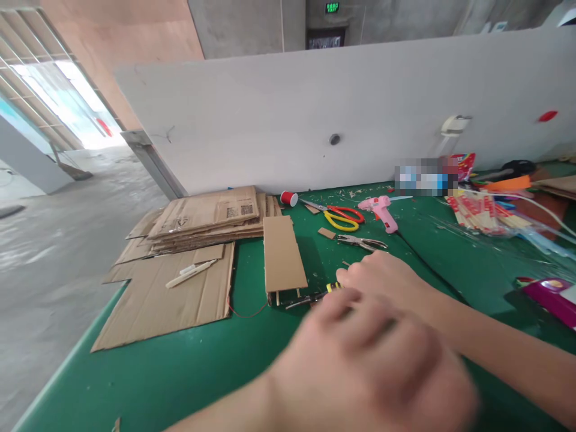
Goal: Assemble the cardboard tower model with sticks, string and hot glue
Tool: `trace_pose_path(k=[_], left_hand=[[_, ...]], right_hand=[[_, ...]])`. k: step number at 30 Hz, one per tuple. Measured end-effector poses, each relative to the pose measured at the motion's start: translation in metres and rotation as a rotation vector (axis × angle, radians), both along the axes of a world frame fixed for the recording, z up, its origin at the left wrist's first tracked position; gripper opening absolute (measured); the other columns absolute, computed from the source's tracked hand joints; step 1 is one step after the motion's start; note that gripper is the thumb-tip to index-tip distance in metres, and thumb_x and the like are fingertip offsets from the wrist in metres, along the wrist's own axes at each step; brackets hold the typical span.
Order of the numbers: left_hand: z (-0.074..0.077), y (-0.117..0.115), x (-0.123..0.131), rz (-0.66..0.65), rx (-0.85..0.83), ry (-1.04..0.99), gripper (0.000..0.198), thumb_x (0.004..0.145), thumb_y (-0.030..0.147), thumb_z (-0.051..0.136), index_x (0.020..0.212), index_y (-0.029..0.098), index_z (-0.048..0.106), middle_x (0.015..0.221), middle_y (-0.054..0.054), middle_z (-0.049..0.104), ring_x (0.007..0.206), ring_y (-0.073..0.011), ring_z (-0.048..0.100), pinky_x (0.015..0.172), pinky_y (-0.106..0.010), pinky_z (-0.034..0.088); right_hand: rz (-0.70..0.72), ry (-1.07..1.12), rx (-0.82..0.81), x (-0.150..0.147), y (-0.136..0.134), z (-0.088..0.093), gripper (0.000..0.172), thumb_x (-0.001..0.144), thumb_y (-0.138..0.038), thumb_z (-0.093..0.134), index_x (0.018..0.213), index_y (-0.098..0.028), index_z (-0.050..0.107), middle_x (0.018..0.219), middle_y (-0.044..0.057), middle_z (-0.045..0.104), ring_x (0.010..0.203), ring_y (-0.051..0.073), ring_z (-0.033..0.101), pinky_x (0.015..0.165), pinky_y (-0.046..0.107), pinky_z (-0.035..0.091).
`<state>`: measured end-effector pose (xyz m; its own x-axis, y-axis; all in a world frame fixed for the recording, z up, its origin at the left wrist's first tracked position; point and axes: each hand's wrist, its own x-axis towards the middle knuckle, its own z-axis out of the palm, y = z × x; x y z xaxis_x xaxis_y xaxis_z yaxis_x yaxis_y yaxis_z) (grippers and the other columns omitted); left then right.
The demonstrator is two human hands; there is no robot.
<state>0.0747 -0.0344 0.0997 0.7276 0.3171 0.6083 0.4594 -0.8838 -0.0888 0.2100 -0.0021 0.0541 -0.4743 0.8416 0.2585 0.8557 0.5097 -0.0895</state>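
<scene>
Large and blurred in the foreground, my left hand [378,360] is closed, its fingers curled and whatever is inside them hidden. Just beyond it my right hand [382,276] is closed too, partly covered by the left; its contents do not show. A tool with a yellow-and-black part [332,287] and a dark metal end lies close to both hands, and I cannot tell whether either touches it. Left of that stands a cardboard piece [284,255] with small sticks under its near edge. Metal pliers [360,241] lie behind my right hand.
A stack of cardboard [207,213] and a flat sheet [180,306] with a white-handled cutter [191,273] lie left. Red-and-yellow-handled scissors [344,217], a red thread spool [288,198] and a pink glue gun [381,211] with its cord stand toward the white partition [270,120]. Packets crowd the right.
</scene>
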Motion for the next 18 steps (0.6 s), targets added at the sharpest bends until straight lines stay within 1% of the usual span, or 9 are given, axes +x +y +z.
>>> trace_pose_path(k=[1, 2, 4, 6, 8, 9, 11, 14, 18], left_hand=[[0.003, 0.008, -0.023, 0.077, -0.004, -0.002, 0.032, 0.091, 0.016, 0.041, 0.102, 0.027, 0.069, 0.1, -0.004, 0.072, 0.089, -0.0195, 0.065, 0.077, -0.038, 0.055], [0.006, 0.018, -0.047, 0.181, -0.021, 0.01, 0.034, 0.089, 0.012, 0.04, 0.105, 0.025, 0.068, 0.101, -0.005, 0.072, 0.09, -0.0207, 0.065, 0.078, -0.039, 0.055], [0.008, 0.04, -0.093, 0.345, -0.145, 0.096, 0.044, 0.088, 0.011, 0.039, 0.125, 0.021, 0.06, 0.123, -0.009, 0.065, 0.112, -0.0266, 0.061, 0.095, -0.045, 0.052], [0.002, 0.057, -0.129, 0.466, -0.331, 0.133, 0.055, 0.088, 0.013, 0.038, 0.141, 0.023, 0.047, 0.143, -0.01, 0.052, 0.13, -0.0284, 0.05, 0.102, -0.044, 0.049], [-0.009, 0.065, -0.148, 0.525, -0.445, 0.236, 0.064, 0.089, 0.019, 0.043, 0.152, 0.029, 0.031, 0.154, -0.01, 0.039, 0.133, -0.0318, 0.049, 0.098, -0.045, 0.052], [-0.016, 0.066, -0.152, 0.535, -0.474, 0.296, 0.068, 0.09, 0.022, 0.046, 0.154, 0.034, 0.026, 0.157, -0.009, 0.033, 0.131, -0.0333, 0.051, 0.094, -0.046, 0.054], [-0.028, 0.067, -0.152, 0.506, -0.474, 0.364, 0.07, 0.091, 0.026, 0.051, 0.155, 0.039, 0.024, 0.16, -0.009, 0.028, 0.131, -0.0354, 0.05, 0.097, -0.049, 0.053], [-0.037, 0.07, -0.141, 0.42, -0.445, 0.369, 0.059, 0.096, 0.024, 0.048, 0.151, 0.039, 0.034, 0.159, -0.007, 0.034, 0.134, -0.0323, 0.049, 0.106, -0.049, 0.047], [-0.04, 0.076, -0.13, 0.371, -0.459, 0.35, 0.046, 0.1, 0.023, 0.042, 0.144, 0.035, 0.047, 0.156, -0.007, 0.04, 0.129, -0.0284, 0.056, 0.105, -0.045, 0.05]], right_hand=[[0.012, -0.039, -0.009, 0.005, 0.005, 0.003, 0.059, 0.093, -0.066, 0.038, 0.084, -0.018, 0.071, 0.067, 0.009, 0.067, 0.069, 0.023, 0.065, 0.061, 0.031, 0.04], [0.024, -0.09, -0.02, 0.01, 0.011, 0.006, 0.061, 0.093, -0.067, 0.037, 0.082, -0.018, 0.072, 0.064, 0.009, 0.066, 0.066, 0.023, 0.065, 0.06, 0.03, 0.038], [0.041, -0.234, -0.057, 0.016, 0.022, 0.016, 0.062, 0.094, -0.066, 0.036, 0.08, -0.018, 0.073, 0.06, 0.01, 0.066, 0.061, 0.023, 0.065, 0.056, 0.029, 0.034], [0.035, -0.382, -0.097, 0.021, 0.029, 0.024, 0.061, 0.095, -0.063, 0.038, 0.077, -0.017, 0.073, 0.059, 0.011, 0.067, 0.057, 0.025, 0.065, 0.053, 0.03, 0.031], [0.02, -0.472, -0.115, 0.023, 0.031, 0.029, 0.06, 0.095, -0.062, 0.039, 0.076, -0.017, 0.073, 0.061, 0.012, 0.069, 0.057, 0.028, 0.067, 0.051, 0.03, 0.029], [0.011, -0.492, -0.114, 0.023, 0.031, 0.03, 0.06, 0.095, -0.062, 0.039, 0.077, -0.017, 0.074, 0.062, 0.012, 0.07, 0.058, 0.029, 0.067, 0.05, 0.03, 0.028], [-0.006, -0.5, -0.099, 0.024, 0.029, 0.03, 0.06, 0.095, -0.063, 0.039, 0.08, -0.017, 0.074, 0.064, 0.012, 0.071, 0.059, 0.03, 0.068, 0.05, 0.03, 0.027], [-0.014, -0.502, -0.065, 0.026, 0.027, 0.026, 0.06, 0.096, -0.062, 0.037, 0.082, -0.017, 0.074, 0.063, 0.011, 0.071, 0.059, 0.029, 0.068, 0.049, 0.029, 0.025], [-0.027, -0.492, -0.055, 0.028, 0.025, 0.022, 0.062, 0.096, -0.064, 0.036, 0.079, -0.016, 0.072, 0.06, 0.01, 0.069, 0.056, 0.026, 0.067, 0.049, 0.028, 0.022]])
